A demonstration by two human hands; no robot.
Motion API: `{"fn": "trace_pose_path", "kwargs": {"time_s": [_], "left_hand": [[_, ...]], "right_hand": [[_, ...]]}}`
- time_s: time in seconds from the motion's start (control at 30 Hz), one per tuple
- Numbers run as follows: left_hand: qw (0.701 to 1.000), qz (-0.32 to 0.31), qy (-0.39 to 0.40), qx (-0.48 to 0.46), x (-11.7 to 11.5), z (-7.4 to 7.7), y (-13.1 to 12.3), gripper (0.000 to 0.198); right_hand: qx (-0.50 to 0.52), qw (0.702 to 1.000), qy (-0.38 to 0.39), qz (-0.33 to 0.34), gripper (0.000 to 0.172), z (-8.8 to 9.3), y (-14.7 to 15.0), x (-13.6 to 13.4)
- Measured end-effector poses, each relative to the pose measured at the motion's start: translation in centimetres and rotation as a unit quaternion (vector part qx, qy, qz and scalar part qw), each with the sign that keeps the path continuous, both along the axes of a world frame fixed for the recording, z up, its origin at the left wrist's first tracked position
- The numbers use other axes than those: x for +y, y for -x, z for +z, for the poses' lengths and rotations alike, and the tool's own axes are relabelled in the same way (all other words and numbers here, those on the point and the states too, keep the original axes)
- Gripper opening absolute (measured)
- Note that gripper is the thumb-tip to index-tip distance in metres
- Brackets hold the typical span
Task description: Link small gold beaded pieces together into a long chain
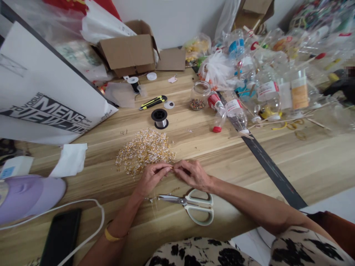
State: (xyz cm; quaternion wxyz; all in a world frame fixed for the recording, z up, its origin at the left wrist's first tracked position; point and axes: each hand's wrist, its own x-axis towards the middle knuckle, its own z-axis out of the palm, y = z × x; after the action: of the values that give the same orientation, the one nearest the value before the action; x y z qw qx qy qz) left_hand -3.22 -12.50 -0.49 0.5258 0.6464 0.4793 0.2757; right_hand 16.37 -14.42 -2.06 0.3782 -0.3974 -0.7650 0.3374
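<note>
My left hand (152,178) and my right hand (194,175) meet at their fingertips, each closed in a pinch. Something tiny and gold-coloured shows between them, too small to name. Just beyond and left of the fingers lies a loose pile of small gold and clear beads (146,149). Nearer my body, scissors with pale handles (199,207) rest on the table, blades pointing left. A short gold chain (175,190) and a thin beaded strand (151,200) lie beside the blade tips, partly under the scissors.
Behind the pile are a wire spool (160,119), a yellow-black utility knife (152,102) and a jar of beads (198,96). Plastic bottles (235,111) crowd the right. A phone (61,236), white cable (102,218) and purple object (33,197) are left.
</note>
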Motion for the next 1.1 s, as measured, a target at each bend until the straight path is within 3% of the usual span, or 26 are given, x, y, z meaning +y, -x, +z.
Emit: {"fn": "trace_pose_path", "kwargs": {"time_s": [0.27, 1.1], "left_hand": [[1.0, -0.009, -0.019, 0.013, -0.01, -0.18, -0.01, 0.021], [0.979, -0.047, -0.187, 0.06, -0.6, 0.2, -0.89, 0.02]], "right_hand": [[-0.01, 1.0, 0.002, -0.006, 0.015, 0.05, 0.04, -0.05], [-0.051, 0.998, -0.011, -0.018, 0.009, -0.38, -0.05, 0.01]]}}
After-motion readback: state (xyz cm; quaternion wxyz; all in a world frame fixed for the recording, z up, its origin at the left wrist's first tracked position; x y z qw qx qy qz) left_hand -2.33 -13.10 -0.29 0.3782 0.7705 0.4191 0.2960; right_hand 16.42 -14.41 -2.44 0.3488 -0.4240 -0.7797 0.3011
